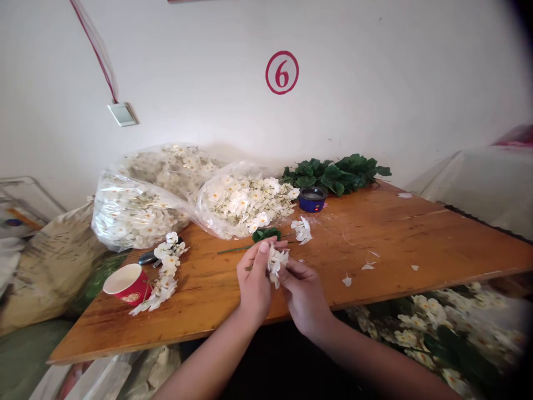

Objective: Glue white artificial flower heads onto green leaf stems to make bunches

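Observation:
Above the front edge of the wooden table, my left hand (256, 278) is closed, thumb on top, on a small cluster of white artificial flowers (276, 262). From the other side my right hand (303, 289) pinches the petals of that cluster; its fingertips are partly hidden behind the flowers. Just beyond my hands lies a green stem with dark leaves (266, 234). A loose white flower sprig (302, 230) rests to its right. Behind that stands a small blue round pot (312, 200) with a red light on its front.
Clear plastic bags (141, 211) of white flowers stand at the back left. Dark green leaves (341, 173) are heaped at the back right. A red paper cup (128, 283) and a white flower strand (166, 275) sit on the left. Fallen petals (347, 280) dot the wooden table (437, 244).

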A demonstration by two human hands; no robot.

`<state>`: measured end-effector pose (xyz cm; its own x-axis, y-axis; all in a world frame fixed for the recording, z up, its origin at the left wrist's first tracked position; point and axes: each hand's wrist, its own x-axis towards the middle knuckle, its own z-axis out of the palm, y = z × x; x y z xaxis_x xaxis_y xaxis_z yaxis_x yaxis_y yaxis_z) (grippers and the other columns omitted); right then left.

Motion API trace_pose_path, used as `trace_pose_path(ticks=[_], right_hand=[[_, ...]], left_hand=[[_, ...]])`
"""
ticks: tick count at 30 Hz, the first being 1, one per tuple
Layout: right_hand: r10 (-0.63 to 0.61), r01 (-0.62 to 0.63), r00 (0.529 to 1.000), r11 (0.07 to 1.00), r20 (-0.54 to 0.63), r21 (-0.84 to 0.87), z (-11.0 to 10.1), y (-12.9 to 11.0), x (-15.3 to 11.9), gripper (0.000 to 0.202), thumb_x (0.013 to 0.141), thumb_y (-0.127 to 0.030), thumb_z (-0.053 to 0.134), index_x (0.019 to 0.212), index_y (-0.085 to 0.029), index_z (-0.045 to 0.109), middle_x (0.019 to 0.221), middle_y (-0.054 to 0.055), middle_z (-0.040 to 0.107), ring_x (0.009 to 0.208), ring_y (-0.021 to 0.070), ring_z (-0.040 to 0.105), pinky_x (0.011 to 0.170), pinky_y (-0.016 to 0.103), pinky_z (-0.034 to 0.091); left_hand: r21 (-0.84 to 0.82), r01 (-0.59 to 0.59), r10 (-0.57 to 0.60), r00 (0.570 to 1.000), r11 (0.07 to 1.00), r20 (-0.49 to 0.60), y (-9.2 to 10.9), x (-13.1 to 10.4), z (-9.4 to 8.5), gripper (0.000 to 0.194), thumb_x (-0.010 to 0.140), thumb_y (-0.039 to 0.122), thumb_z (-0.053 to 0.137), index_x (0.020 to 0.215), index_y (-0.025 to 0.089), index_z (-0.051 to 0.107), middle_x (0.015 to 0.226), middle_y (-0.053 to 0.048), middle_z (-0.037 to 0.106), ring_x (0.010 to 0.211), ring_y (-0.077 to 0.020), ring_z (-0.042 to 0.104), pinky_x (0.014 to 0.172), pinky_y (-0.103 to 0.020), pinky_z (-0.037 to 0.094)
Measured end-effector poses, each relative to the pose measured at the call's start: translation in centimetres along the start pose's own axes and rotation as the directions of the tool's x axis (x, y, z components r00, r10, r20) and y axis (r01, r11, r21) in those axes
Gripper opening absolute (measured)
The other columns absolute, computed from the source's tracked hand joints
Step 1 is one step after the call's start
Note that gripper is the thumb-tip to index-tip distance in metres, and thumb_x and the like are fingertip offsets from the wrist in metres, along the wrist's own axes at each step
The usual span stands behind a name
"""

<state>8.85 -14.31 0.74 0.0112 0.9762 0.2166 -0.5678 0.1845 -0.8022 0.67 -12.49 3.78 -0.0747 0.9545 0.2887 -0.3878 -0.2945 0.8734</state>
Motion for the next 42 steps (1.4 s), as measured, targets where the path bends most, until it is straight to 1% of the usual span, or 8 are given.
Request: trace_pose_path(ticks=[6,14,17,20,25,27,30,42], right_hand=[[-0.016,0.016,0.999,1.0,-0.051,-0.006,-2.3,-4.5,3.4,0.014,0.068,-0.027,0.08,0.081,-0.026,0.076,0.084,0.001,0.07,0.079,0.017,0.061,0.078,0.032,0.049],[-0.068,0.068,0.984,0.998,-0.164,-0.007,-5.0,-7.3,5.6,0.015,0.064,-0.024,0.081,0.077,-0.021,0.072,0.084,0.003,0.069,0.075,0.0157,0.063,0.074,0.032,0.054],[-0.282,0.253,0.931,0.956,-0.232,-0.149,-6.5,-9.7,7.6,0.017,0.062,-0.026,0.081,0.076,-0.021,0.073,0.08,0.002,0.068,0.073,0.015,0.062,0.074,0.032,0.053],[-0.525,0.391,0.812,0.813,-0.255,-0.431,-8.3,-12.8,10.5,0.022,0.063,-0.029,0.081,0.083,-0.022,0.075,0.079,0.0,0.069,0.074,0.0163,0.062,0.073,0.032,0.051],[-0.632,0.25,0.774,0.27,0.025,-0.93,-11.3,-16.2,15.9,0.021,0.073,-0.036,0.07,0.083,-0.019,0.075,0.079,0.002,0.07,0.073,0.0192,0.062,0.068,0.032,0.047],[-0.574,0.187,0.81,0.061,0.118,-0.981,-12.4,-16.5,17.9,0.02,0.076,-0.034,0.066,0.083,-0.018,0.075,0.085,0.004,0.072,0.077,0.0199,0.063,0.071,0.031,0.046],[-0.452,0.129,0.879,-0.086,0.154,-0.988,-13.8,-16.1,20.6,0.02,0.078,-0.031,0.062,0.082,-0.017,0.076,0.088,0.006,0.073,0.08,0.0201,0.064,0.073,0.029,0.046],[-0.252,0.092,0.959,-0.164,0.132,-0.982,-14.9,-11.9,27.7,0.019,0.077,-0.025,0.061,0.083,-0.016,0.077,0.084,0.007,0.074,0.079,0.0193,0.065,0.07,0.025,0.044]], left_hand=[[-0.135,-0.156,0.152,0.988,0.979,-0.042,0.8,3.0,-0.7,0.033,0.091,0.045,0.041,0.096,0.019,0.059,0.09,-0.007,0.069,0.079,-0.0174,0.066,0.073,-0.031,0.053],[0.278,-0.33,0.324,0.943,0.902,0.071,1.0,4.4,0.0,0.018,0.086,0.036,0.061,0.084,0.018,0.058,0.074,-0.001,0.06,0.07,-0.0117,0.056,0.066,-0.023,0.046],[0.607,-0.46,0.312,0.887,0.648,0.34,0.2,5.7,0.1,0.017,0.09,0.034,0.054,0.086,0.019,0.06,0.075,-0.002,0.06,0.07,-0.013,0.056,0.066,-0.024,0.045],[0.692,-0.697,0.052,0.711,0.186,0.702,-1.3,7.4,0.5,0.02,0.092,0.028,0.048,0.085,0.018,0.064,0.084,-0.007,0.064,0.084,-0.0193,0.059,0.076,-0.031,0.047],[0.64,-0.749,-0.284,0.659,-0.171,0.696,-4.5,9.2,0.8,0.02,0.09,0.021,0.049,0.092,0.012,0.066,0.095,-0.014,0.064,0.096,-0.026,0.06,0.078,-0.036,0.05],[0.646,-0.734,-0.306,0.677,-0.211,0.67,-5.2,9.4,0.6,0.02,0.089,0.02,0.049,0.093,0.012,0.067,0.095,-0.014,0.064,0.096,-0.0264,0.06,0.079,-0.037,0.05],[0.643,-0.735,-0.315,0.676,-0.216,0.666,-5.8,9.5,0.2,0.02,0.088,0.015,0.048,0.094,0.012,0.067,0.094,-0.014,0.065,0.095,-0.0265,0.06,0.077,-0.036,0.051],[0.65,-0.731,-0.293,0.681,-0.207,0.672,-6.4,10.1,-1.0,0.021,0.081,0.009,0.05,0.098,0.009,0.062,0.098,-0.015,0.063,0.096,-0.0274,0.058,0.074,-0.035,0.052]])
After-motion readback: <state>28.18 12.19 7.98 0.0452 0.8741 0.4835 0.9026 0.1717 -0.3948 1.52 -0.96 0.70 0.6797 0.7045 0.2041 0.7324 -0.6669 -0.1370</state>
